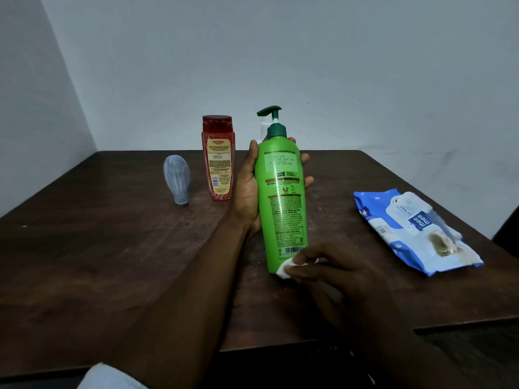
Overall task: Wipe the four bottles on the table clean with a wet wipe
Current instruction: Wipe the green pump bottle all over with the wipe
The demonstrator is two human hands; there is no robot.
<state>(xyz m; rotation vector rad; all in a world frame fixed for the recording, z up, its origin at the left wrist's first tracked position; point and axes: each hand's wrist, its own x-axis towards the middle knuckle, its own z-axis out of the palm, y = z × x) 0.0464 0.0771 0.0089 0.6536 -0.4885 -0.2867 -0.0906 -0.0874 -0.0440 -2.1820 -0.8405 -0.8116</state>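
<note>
My left hand (247, 186) grips a green pump bottle (280, 197) around its middle and holds it tilted above the table (112, 248). My right hand (331, 273) pinches a white wet wipe (285, 269) against the bottle's bottom edge. A red bottle (217, 158) stands upright behind, to the left. Further left a small grey bottle (177, 178) stands on its cap. A white pump bottle (264, 127) is mostly hidden behind the green one.
A blue and white wet wipe pack (415, 228) lies on the right side of the dark wooden table, its flap open. White walls meet in a corner behind the table. A dark chair shape sits at the far right edge.
</note>
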